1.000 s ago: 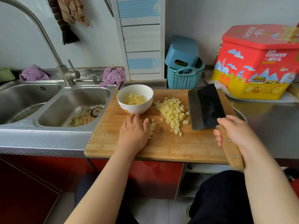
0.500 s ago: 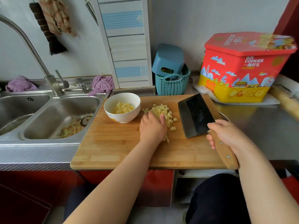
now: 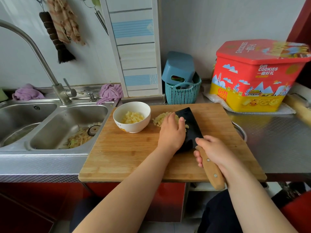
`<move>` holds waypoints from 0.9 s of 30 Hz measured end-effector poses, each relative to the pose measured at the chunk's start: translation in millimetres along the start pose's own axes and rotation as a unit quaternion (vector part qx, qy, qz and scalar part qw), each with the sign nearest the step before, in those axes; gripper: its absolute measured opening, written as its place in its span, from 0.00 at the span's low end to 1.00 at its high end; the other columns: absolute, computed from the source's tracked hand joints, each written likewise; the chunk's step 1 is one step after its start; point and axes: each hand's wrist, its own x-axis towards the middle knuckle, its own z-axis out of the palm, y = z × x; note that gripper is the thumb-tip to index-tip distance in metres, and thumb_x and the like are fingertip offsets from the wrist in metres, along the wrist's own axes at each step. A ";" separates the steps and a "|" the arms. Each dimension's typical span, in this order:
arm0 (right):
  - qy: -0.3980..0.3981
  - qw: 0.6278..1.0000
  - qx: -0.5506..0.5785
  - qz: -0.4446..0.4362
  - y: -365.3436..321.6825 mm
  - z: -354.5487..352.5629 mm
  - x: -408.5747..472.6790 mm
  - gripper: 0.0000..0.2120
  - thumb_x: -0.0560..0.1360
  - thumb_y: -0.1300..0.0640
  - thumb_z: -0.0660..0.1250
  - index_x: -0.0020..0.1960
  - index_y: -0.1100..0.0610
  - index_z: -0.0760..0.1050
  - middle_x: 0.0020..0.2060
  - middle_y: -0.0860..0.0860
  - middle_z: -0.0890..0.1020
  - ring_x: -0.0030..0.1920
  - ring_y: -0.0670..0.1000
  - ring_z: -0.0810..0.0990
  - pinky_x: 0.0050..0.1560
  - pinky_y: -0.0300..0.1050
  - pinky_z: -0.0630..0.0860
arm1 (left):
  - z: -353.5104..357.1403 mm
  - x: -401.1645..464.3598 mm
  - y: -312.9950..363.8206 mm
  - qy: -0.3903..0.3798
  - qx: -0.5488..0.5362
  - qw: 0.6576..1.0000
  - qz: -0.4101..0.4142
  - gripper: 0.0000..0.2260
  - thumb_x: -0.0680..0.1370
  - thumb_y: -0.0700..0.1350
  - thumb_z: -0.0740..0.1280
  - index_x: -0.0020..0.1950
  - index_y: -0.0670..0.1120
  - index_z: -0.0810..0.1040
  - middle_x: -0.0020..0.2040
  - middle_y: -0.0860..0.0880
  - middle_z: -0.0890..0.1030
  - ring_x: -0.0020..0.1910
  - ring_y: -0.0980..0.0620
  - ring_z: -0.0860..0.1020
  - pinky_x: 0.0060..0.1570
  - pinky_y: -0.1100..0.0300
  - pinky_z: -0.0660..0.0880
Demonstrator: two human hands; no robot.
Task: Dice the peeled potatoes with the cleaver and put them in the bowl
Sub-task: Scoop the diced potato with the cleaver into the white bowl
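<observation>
A pile of diced potato (image 3: 160, 119) lies on the wooden cutting board (image 3: 127, 153), right of a white bowl (image 3: 131, 116) that holds some dice. My left hand (image 3: 171, 133) lies flat over the pile, fingers straight, pressing the dice against the dark cleaver blade (image 3: 188, 125). The blade lies low on the board, partly under the dice and my left hand. My right hand (image 3: 213, 151) grips the cleaver's wooden handle (image 3: 211, 170).
A double sink (image 3: 67, 125) with potato peelings sits left of the board, with a tall faucet (image 3: 42, 61). A teal basket (image 3: 182, 93) and a red cookie tin (image 3: 257, 74) stand behind the board. A rolling pin (image 3: 299, 110) lies far right.
My left hand has swept the dice to the right into a tight pile. The cleaver has moved left and now lies against the pile, under my left hand.
</observation>
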 end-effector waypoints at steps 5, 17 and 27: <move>-0.006 0.998 0.063 0.018 -1.2 -13.8 -6.6 0.15 0.82 0.54 0.62 0.66 0.56 0.68 0.26 0.53 0.76 0.24 0.50 0.74 0.25 0.42 0.73 | -6.1 1.9 8.9 0.026 0.018 0.996 0.089 0.20 0.83 0.54 0.52 0.70 0.46 0.70 0.69 0.48 0.72 0.70 0.51 0.66 0.70 0.52 0.63; -0.077 0.995 0.070 0.010 -28.0 -5.1 -17.7 0.06 0.82 0.53 0.60 0.52 0.56 0.69 0.26 0.53 0.74 0.22 0.49 0.71 0.23 0.40 0.71 | -72.5 -3.9 5.7 0.011 -0.105 0.976 0.192 0.17 0.79 0.57 0.62 0.64 0.50 0.73 0.60 0.56 0.77 0.62 0.58 0.74 0.62 0.57 0.71; -0.124 0.992 0.026 -0.027 -53.0 42.1 -4.8 0.07 0.83 0.55 0.59 0.53 0.58 0.72 0.27 0.53 0.73 0.22 0.49 0.71 0.22 0.39 0.70 | -107.5 13.8 -12.9 -0.039 0.269 0.918 0.288 0.27 0.75 0.67 0.58 0.68 0.53 0.71 0.67 0.50 0.72 0.70 0.46 0.64 0.70 0.50 0.59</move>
